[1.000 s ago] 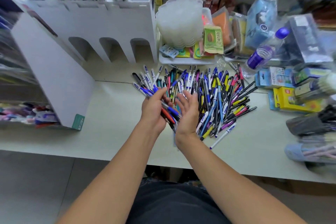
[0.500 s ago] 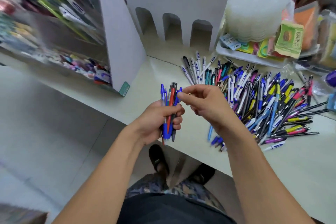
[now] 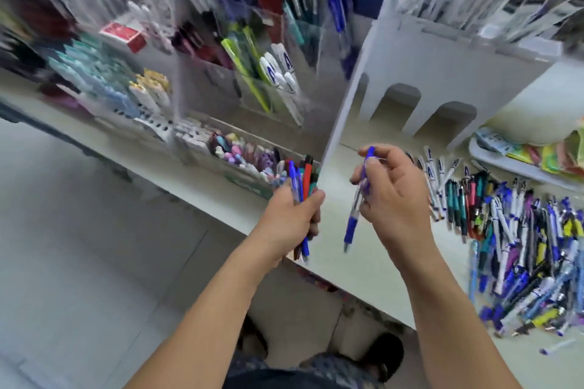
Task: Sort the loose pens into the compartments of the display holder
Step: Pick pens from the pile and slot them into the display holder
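My left hand [image 3: 292,215] grips a bundle of pens [image 3: 301,177], blue, red and dark ones, held upright above the counter's front edge. My right hand [image 3: 395,196] pinches a single blue pen [image 3: 355,215], tip pointing down, a little apart from the bundle. A large pile of loose pens [image 3: 518,230] lies on the counter [image 3: 363,262] to the right. The clear display holder [image 3: 268,57] with several compartments holding pens stands up and to the left, blurred by motion.
A white cardboard stand [image 3: 442,73] with arched cut-outs rises behind my hands, its side panel next to the holder. Small erasers and stationery [image 3: 237,151] fill trays at the left. A white tray with packets [image 3: 521,155] sits at the right. Grey floor lies below.
The view has swung left and up toward the display holder. My right hand has drawn one blue pen out of the bundle and moved apart from my left hand.
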Demonstrator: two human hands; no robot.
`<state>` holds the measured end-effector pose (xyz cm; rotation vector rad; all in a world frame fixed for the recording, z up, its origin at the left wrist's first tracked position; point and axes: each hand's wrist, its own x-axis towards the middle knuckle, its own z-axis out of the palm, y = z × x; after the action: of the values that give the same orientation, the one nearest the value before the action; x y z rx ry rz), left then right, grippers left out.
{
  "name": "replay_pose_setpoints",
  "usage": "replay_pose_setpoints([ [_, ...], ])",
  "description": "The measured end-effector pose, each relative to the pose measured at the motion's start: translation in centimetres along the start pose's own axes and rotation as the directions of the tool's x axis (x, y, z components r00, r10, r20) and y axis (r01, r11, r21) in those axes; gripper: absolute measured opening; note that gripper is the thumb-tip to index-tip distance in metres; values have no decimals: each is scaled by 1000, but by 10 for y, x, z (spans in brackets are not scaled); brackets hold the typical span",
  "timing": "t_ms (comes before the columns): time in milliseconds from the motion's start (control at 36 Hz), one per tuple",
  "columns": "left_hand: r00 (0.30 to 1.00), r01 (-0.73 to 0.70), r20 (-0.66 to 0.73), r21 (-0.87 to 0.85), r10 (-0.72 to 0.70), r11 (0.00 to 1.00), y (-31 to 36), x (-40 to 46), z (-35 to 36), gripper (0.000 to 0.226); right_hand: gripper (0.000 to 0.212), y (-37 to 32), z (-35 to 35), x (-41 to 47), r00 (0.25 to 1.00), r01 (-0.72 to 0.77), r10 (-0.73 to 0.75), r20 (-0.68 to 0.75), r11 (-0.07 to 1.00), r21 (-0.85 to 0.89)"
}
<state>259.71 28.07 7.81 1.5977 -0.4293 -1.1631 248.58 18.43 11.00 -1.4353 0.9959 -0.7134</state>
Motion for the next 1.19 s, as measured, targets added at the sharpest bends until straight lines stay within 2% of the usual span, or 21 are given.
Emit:
replay_pose_setpoints([
  [83,985,-160,-18,251,170,955,15,9,-48,8,10,-14,51,2,985,63,-43,166,991,-119],
  [111,978,-191,-12,333,206,924,19,9,-58,9,7,-17,63,3,983,60,-35,180,989,-132],
  [222,965,-222,17,588,263,778,38,13,-94,20,14,-31,102,10,997,-7,13,76,996,-90],
  [306,947,-290,86,650,311,703,53,19,-103,24,23,-42,109,17,997,-42,47,54,996,-83],
  [417,918,-366,141,660,371,656,67,31,-103,23,33,-54,104,26,996,-83,84,34,996,-25],
  [500,892,-413,182,698,414,585,79,37,-94,26,35,-58,101,32,995,-86,86,-39,996,2],
  [583,885,-410,181,740,430,533,87,46,-90,28,26,-62,96,42,990,-134,135,-28,990,35],
  [694,900,-354,80,709,428,610,99,57,-91,36,12,-70,92,60,981,-193,192,26,976,99],
  [833,931,-325,40,547,364,772,110,70,-90,31,8,-75,91,76,979,-200,190,75,965,170],
  [917,935,-347,113,495,337,797,115,76,-88,26,14,-79,85,81,980,-178,160,114,970,166],
  [972,922,-386,176,496,346,778,116,83,-87,25,12,-79,85,83,979,-166,153,131,981,96],
  [1056,907,-419,253,445,338,792,123,93,-89,28,13,-79,88,85,989,-135,131,64,989,66],
  [1139,914,-352,308,285,262,892,136,103,-96,35,15,-83,83,86,991,-124,132,-39,980,155],
  [1194,927,-228,340,176,158,958,143,108,-103,31,14,-88,80,85,986,-128,146,-78,972,198],
])
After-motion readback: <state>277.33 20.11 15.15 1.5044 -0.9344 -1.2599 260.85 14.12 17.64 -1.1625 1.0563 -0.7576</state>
